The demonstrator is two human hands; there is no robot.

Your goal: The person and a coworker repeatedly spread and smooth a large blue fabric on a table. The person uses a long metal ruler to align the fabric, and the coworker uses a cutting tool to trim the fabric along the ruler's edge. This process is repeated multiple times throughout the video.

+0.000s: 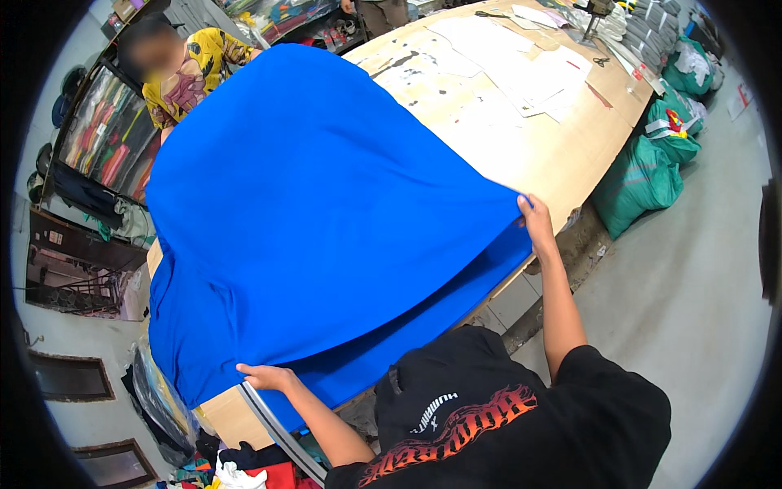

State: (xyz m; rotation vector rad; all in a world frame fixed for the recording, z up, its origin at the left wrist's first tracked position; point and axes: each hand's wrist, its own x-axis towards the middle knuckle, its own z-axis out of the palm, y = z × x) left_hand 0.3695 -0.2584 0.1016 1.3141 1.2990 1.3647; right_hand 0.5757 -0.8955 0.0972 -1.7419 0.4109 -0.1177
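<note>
I can make out lettering on the black shirt point(603, 407): a short curved line of small white capitals point(434, 413), and next to it a broad wavy band of ornate, jagged orange-red letters point(452, 436). Over on the dark cabinet point(90, 244), a pale label-like patch point(55, 237) is too small for me to read.

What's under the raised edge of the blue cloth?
Below the blue cloth, between the left hand and right hand, a lower blue layer shows. Anything beneath that layer, or farther back under the upper one, is covered.
</note>
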